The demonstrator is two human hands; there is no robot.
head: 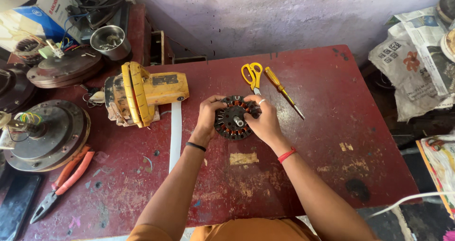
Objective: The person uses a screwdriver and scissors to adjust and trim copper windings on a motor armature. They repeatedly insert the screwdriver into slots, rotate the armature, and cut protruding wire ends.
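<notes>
Grip — both hands [207, 120] [266, 122] clasp the stator [232, 120], wrists bent.

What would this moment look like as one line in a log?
left hand: grips round dark motor stator with copper windings | right hand: grips stator | nearby: yellow-handled scissors, yellow screwdriver | surface: red table
</notes>
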